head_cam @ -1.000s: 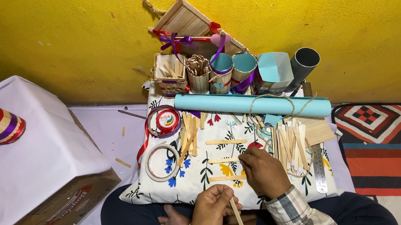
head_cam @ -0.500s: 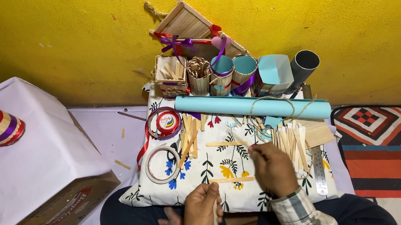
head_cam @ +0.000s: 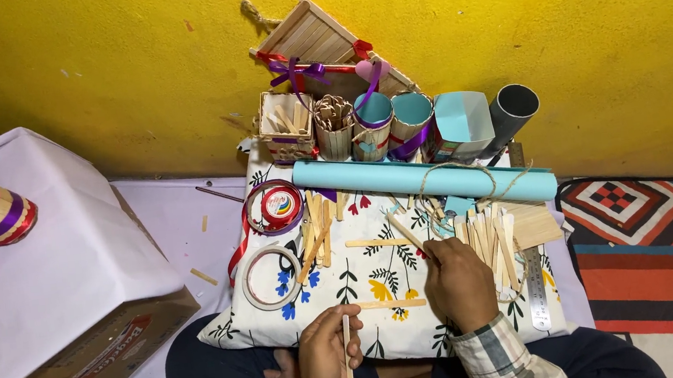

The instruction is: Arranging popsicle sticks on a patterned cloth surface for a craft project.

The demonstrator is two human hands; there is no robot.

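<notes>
Left hand [head_cam: 329, 359], upright stick [head_cam: 349, 356]

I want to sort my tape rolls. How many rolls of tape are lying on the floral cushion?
2, both at the cushion's left edge: a red-and-purple ribbon roll beside the blue paper tube's left end, and a clear tape roll just below it. Others may hide under the sticks.

bright, even indoor light falls from above and a little in front – the yellow wall [head_cam: 86, 65] glows evenly, with only a faint sheen. shadows are soft and short, pooling under the blue paper roll [head_cam: 424, 181] and beside the white-covered box [head_cam: 49, 264]. focus is sharp across the middle; the near hands are just slightly soft. wide-angle bending shows at the edges – the wall's base line curves
</notes>
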